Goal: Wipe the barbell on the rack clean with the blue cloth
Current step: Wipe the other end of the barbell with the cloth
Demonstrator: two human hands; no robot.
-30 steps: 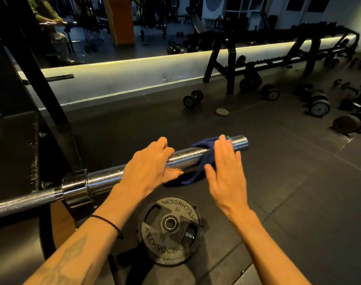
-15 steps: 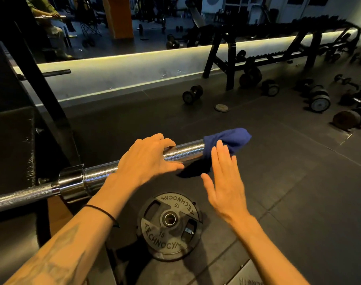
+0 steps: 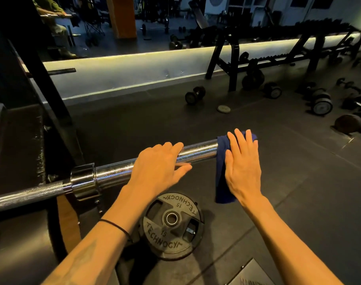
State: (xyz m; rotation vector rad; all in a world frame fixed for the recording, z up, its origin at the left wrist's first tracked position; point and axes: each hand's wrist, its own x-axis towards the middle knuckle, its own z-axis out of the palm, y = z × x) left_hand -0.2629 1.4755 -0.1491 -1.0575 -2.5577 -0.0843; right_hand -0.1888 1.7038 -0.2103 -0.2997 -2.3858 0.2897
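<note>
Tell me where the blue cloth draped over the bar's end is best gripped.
Probably where the blue cloth wraps the chrome barbell sleeve: come from above, curling the flat right hand around cloth and bar. The hanging tail is loose.

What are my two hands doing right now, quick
Left hand: open, fingers resting over the barbell sleeve, gripping nothing.
Right hand: open, straight fingers pressing the blue cloth against the bar's end.
</note>
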